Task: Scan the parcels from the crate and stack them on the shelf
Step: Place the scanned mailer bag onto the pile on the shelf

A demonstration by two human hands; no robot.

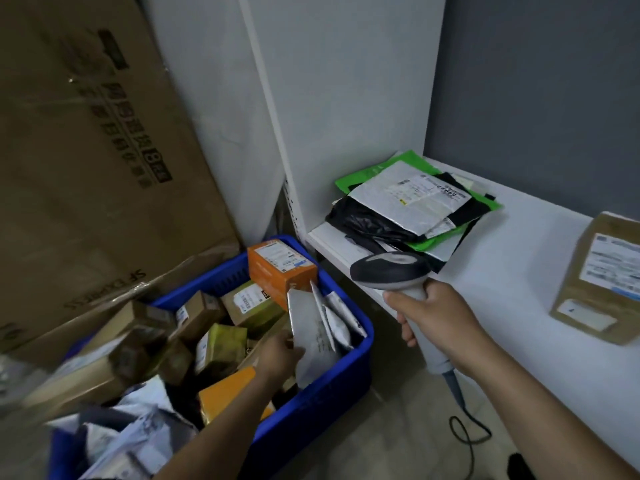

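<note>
Grey mailer (pixel 313 337) upright in right side of blue crate (pixel 360 365), beside other flat mailers, close to the wall. Left edge pinched by left hand (pixel 277 355), fingertips curled onto it, thumb hidden. Rest of crate packed with small brown cartons; orange box (pixel 280 268) on top at far end. Scanner (pixel 391 270) just right of crate, above shelf's front edge, handle gripped by right hand (pixel 433 317), fingers pressed together and wrapped round it, thumb on top. Cable (pixel 464 420) down from handle to floor. White shelf (pixel 519 258) right of crate: pile (pixel 412 202) of green and black mailers, white label up, at its left end; brown envelope (pixel 602 282) well apart at right. Big carton (pixel 86 150) against wall, left of crate.
</note>
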